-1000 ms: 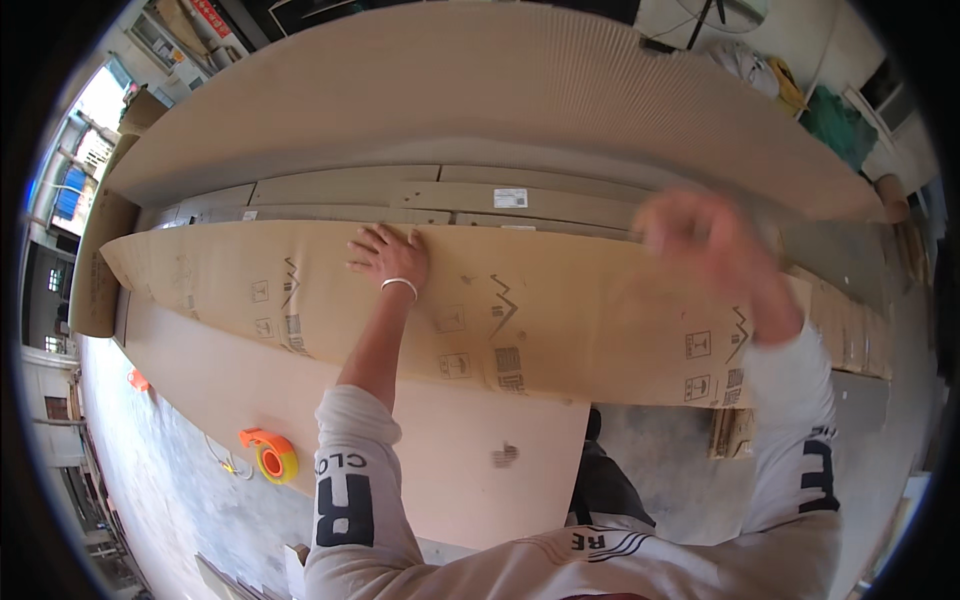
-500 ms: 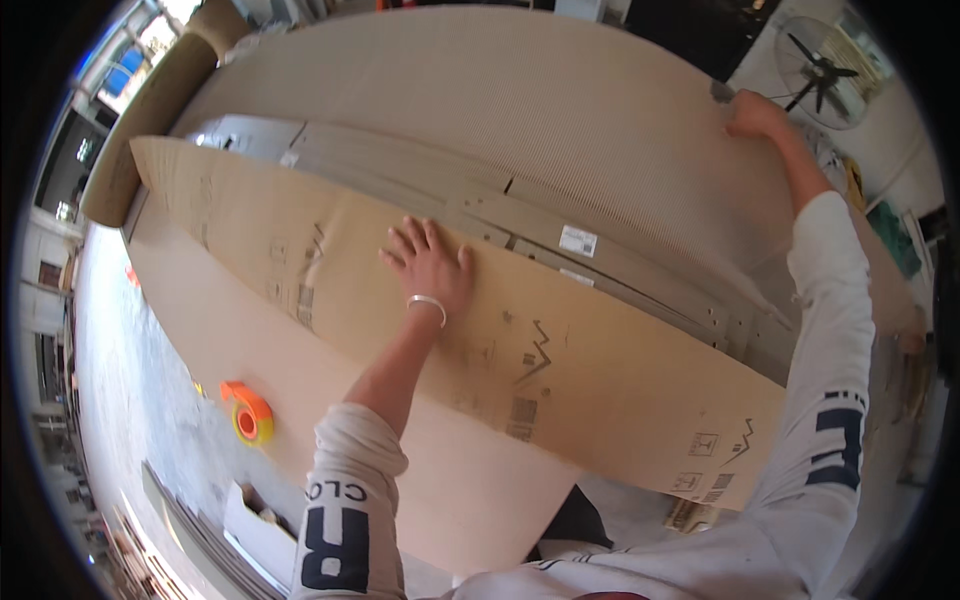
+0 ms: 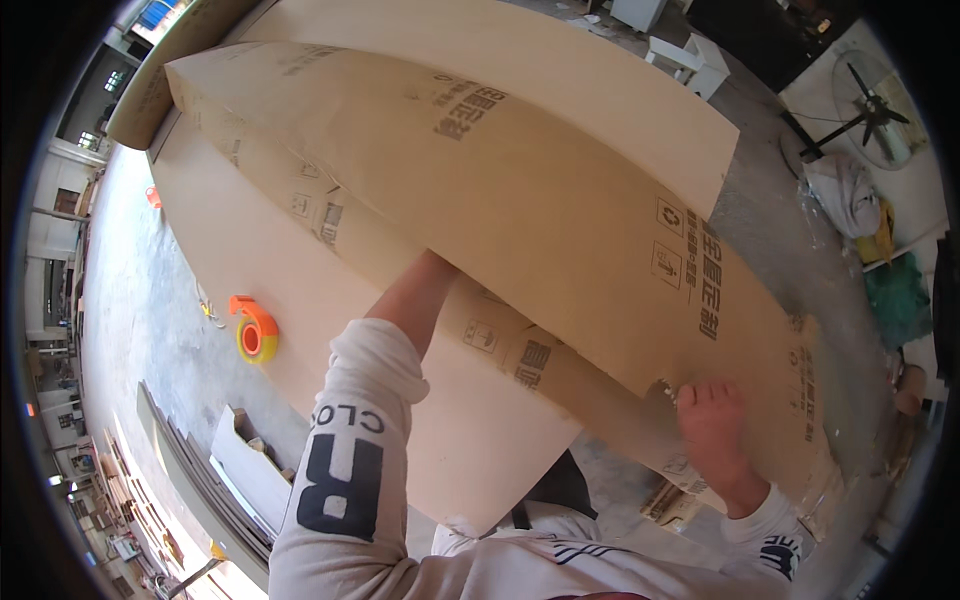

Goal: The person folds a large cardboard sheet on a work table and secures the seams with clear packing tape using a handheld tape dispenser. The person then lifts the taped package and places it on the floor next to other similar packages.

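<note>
Head view: brown cardboard flap [image 3: 540, 230] folded across the middle, right hand [image 3: 712, 415] on its near edge.
Flap spans 11 to 4 o'clock, bowed; dark printed characters at 12 and 3, boxed symbols [image 3: 668, 240] beside the latter. Bold dark lettering on left sleeve [image 3: 345, 480], 7 o'clock. Right hand at 4, fingers curled narrow, holding the flap beside a ragged notch. Left forearm [image 3: 415, 300] runs under the flap; left hand hidden, shape cannot be told. Pale sheet [image 3: 480, 460] ends at 6, near the body. Orange tape dispenser [image 3: 254, 335] at 9, by that sheet's edge. Bare floor [image 3: 130, 290] beyond, at 9; more at 2.
</note>
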Action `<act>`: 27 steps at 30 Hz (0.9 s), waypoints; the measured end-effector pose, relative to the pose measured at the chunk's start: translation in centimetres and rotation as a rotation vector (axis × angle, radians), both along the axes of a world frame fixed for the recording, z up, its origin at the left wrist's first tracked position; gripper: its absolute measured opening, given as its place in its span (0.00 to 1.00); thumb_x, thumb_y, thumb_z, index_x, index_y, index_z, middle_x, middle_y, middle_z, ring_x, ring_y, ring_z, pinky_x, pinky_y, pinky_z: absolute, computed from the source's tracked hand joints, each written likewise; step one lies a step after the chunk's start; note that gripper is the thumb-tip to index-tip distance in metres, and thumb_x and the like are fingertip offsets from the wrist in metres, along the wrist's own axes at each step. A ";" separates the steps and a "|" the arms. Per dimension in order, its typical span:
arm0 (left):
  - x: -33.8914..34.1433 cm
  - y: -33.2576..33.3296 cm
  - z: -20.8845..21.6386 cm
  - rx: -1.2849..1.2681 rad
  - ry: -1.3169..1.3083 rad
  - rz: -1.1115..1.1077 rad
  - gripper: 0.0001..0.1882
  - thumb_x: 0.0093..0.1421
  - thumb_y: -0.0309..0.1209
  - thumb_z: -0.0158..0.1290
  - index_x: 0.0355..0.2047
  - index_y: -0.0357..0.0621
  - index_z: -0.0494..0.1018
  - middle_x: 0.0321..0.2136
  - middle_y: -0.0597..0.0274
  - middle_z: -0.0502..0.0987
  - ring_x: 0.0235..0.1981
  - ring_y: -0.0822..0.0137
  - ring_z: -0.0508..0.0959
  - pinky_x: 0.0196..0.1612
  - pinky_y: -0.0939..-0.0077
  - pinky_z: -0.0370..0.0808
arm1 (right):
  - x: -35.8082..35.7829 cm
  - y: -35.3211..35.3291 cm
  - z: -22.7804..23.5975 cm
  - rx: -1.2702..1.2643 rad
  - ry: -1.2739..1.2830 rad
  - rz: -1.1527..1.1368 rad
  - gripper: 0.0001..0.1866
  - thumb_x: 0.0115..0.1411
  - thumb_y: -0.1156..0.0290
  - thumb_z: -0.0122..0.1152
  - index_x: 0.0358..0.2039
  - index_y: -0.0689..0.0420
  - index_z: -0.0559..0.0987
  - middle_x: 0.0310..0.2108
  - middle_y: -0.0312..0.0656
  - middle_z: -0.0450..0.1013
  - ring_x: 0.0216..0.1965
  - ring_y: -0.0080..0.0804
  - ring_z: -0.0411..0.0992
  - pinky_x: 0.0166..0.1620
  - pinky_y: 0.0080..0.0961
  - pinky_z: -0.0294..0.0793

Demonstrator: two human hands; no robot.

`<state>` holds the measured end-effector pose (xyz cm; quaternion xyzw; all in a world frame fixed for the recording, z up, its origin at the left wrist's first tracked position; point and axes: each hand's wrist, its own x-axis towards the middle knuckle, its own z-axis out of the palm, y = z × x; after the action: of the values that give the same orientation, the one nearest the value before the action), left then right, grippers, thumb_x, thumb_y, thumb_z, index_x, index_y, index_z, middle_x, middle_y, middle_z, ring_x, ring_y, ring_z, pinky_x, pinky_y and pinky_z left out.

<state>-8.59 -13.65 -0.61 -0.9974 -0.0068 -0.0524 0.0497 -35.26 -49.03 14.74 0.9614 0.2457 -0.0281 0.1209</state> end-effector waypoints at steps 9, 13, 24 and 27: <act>-0.9 1.3 -0.6 -0.132 0.047 -0.081 0.36 0.65 0.53 0.49 0.66 0.43 0.66 0.69 0.46 0.63 0.71 0.44 0.58 0.71 0.44 0.52 | -0.9 2.0 -10.7 0.016 0.069 -0.033 0.04 0.50 0.70 0.61 0.26 0.52 0.74 0.25 0.44 0.74 0.31 0.42 0.76 0.42 0.39 0.72; -1.0 2.1 -0.9 -0.156 0.043 -0.099 0.34 0.66 0.52 0.50 0.65 0.44 0.68 0.68 0.47 0.65 0.70 0.45 0.60 0.70 0.46 0.55 | -0.4 1.4 -10.5 0.115 0.189 -0.017 0.06 0.51 0.68 0.62 0.26 0.53 0.75 0.26 0.44 0.75 0.32 0.42 0.76 0.43 0.39 0.72; -0.1 3.5 -1.7 -0.316 0.132 -0.368 0.29 0.67 0.48 0.50 0.63 0.46 0.71 0.65 0.51 0.70 0.66 0.50 0.67 0.69 0.53 0.61 | 1.2 3.6 -9.1 0.017 0.312 -0.118 0.18 0.53 0.54 0.72 0.27 0.57 0.81 0.24 0.46 0.78 0.29 0.45 0.79 0.39 0.40 0.76; 1.0 11.6 -2.4 -0.463 0.257 -0.540 0.28 0.67 0.48 0.50 0.62 0.47 0.72 0.64 0.52 0.72 0.66 0.51 0.69 0.68 0.55 0.63 | 1.4 5.2 -7.6 0.148 0.275 -0.083 0.17 0.54 0.56 0.72 0.29 0.58 0.81 0.24 0.47 0.78 0.28 0.47 0.78 0.38 0.41 0.76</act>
<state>-7.59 -2.07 -3.00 -0.9464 0.2512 0.0648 -0.1922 -33.85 -43.84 7.13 0.9641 0.2212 -0.1463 0.0138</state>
